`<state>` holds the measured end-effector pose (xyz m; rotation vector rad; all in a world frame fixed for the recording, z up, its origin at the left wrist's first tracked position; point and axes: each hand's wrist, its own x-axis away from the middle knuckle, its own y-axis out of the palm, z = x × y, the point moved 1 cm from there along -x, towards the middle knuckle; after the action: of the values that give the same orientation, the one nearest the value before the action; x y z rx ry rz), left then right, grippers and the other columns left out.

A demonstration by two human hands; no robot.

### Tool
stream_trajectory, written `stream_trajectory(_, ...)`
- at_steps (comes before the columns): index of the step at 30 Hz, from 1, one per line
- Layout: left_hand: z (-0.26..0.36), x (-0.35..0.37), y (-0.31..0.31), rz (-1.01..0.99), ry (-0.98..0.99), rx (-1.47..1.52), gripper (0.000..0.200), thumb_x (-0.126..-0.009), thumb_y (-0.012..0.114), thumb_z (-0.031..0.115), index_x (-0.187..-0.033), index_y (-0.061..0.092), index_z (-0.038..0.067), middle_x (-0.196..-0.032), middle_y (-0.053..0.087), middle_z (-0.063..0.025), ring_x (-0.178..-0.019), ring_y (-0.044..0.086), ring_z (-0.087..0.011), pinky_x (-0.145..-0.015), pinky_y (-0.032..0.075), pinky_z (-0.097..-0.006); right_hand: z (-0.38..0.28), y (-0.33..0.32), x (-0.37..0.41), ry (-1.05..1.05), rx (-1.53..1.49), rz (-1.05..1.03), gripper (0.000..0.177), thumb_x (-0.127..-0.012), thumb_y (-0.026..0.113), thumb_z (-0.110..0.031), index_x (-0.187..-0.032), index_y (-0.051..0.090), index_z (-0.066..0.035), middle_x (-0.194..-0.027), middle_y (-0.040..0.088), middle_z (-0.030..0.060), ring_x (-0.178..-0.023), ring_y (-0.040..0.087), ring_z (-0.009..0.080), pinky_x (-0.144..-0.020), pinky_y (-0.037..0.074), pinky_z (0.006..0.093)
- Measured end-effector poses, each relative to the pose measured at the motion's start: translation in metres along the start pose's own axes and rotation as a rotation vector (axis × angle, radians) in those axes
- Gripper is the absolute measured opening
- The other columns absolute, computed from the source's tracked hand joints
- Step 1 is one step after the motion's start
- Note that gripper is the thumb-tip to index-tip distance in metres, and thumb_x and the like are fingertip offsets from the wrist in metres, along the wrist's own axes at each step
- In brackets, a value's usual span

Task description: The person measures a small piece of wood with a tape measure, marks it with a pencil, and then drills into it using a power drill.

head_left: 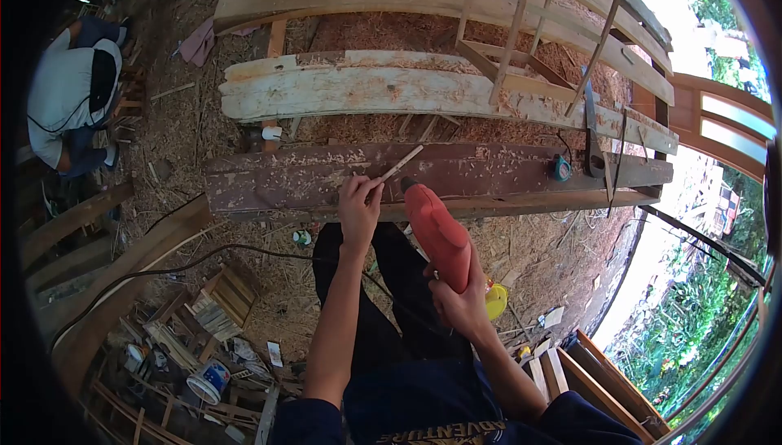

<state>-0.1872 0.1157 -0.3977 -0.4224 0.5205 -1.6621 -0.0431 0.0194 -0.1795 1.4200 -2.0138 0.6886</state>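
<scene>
My left hand [358, 205] pinches a thin light wooden stick [404, 162] near its lower end, over the brown plank [277, 175]. The stick slants up and to the right. In my right hand [460, 298] is a red power drill [440, 229], gripped by its handle. Its dark chuck [409, 184] points forward, just right of the stick and over the plank's near edge. Flakes of wood shavings lie scattered on the plank. Further right on it rest a blue tape measure [562, 168] and a handsaw [593, 123].
Pale boards [326, 91] lie beyond the plank, with a slatted wooden frame [529, 38] on them. At left another person [81, 95] bends down. A black cable [204, 254] crosses to my legs. A yellow object [496, 302] is on the floor by my right hand.
</scene>
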Motion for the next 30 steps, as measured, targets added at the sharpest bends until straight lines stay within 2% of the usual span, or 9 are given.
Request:
stream_trajectory(2, -0.0012, -0.0025, 0.0001, 0.013, 0.03, -0.014, 0.01, -0.093, 0.077, 0.01, -0.102, 0.074, 0.006, -0.096, 0.06, -0.0075, -0.091, 0.06, -0.0288, -0.083, 0.052, -0.0431, -0.0016, 0.0038, -0.0016, -0.011, 0.011, -0.005, 0.093, -0.079, 0.061, 0.005, -0.164, 0.025, -0.008, -0.128, 0.06, 0.0115, -0.099, 0.065, 0.0166, -0.094, 0.053, 0.0329)
stream_trajectory(14, -0.0032, -0.0039, -0.0014, -0.024, 0.0, 0.003, 0.011, -0.092, 0.077, 0.012, -0.102, 0.075, 0.007, -0.096, 0.062, -0.0077, -0.092, 0.061, -0.03, -0.085, 0.05, -0.0439, 0.0003, 0.0087, -0.004, -0.018, 0.053, 0.003, 0.092, -0.079, 0.061, 0.005, -0.164, 0.027, -0.008, -0.12, 0.064, 0.0106, -0.097, 0.066, 0.0166, -0.093, 0.054, 0.0332)
stream_trajectory(30, -0.0036, -0.0042, -0.0008, 0.004, 0.023, 0.01, 0.011, -0.091, 0.078, 0.011, -0.101, 0.074, 0.008, -0.096, 0.061, -0.0069, -0.092, 0.06, -0.03, -0.083, 0.051, -0.0439, -0.0023, 0.0104, -0.0051, 0.001, 0.043, -0.007, 0.091, -0.079, 0.061, 0.005, -0.163, 0.027, -0.006, -0.12, 0.063, 0.0102, -0.096, 0.065, 0.0154, -0.093, 0.053, 0.0322)
